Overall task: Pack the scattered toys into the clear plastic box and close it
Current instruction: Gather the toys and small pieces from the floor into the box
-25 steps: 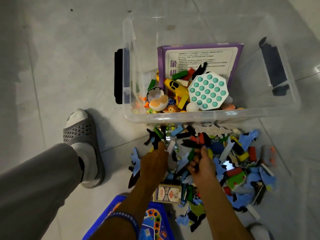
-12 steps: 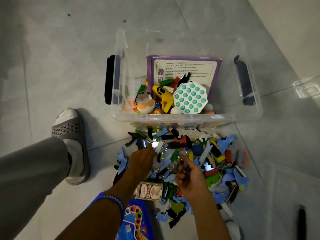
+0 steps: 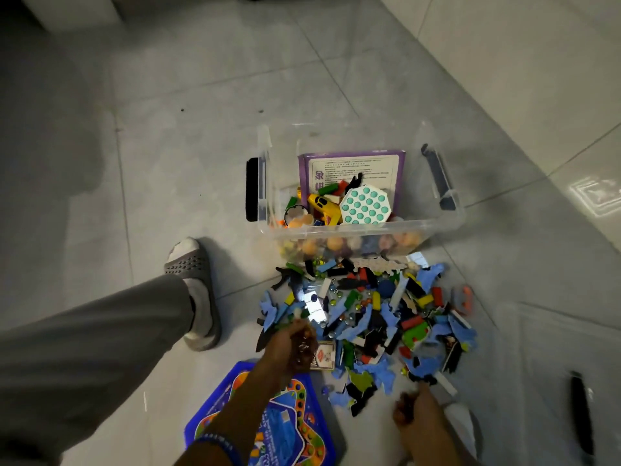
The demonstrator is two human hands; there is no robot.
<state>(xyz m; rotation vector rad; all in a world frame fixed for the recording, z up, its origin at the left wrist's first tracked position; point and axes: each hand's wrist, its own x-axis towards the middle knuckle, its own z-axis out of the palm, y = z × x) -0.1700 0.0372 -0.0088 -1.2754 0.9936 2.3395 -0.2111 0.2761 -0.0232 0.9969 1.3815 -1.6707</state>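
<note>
Crouching over the floor (image 3: 168, 146), we had the clear plastic box (image 3: 433, 227) at twelve o'clock, lid off and partly filled: a purple board-game box (image 3: 353, 169) leaning inside, a teal pop-it toy (image 3: 365, 206) and a yellow toy (image 3: 322, 206) on top of the heap. The scattered toys (image 3: 386, 314), mostly blue and black foam shapes, small blocks and glass marbles, lay in a dense pile just beside the box's near wall, toward five o'clock from it. Our left hand (image 3: 292, 344) was curled around a fistful of small pieces, some glinting between the fingers, above a deck of playing cards (image 3: 324, 355). Our right hand (image 3: 411, 406) sat at the pile's six o'clock edge with fingers curled; whether it pinched anything, we could not tell. A blue game board (image 3: 268, 428) lay under our left forearm.

We judged most of the packing undone. The risk from here was spillage: a loose fistful of marbles could leak on the way to the box and roll across the smooth tiles. The leaning purple box might also stop a lid seating flat.
</note>
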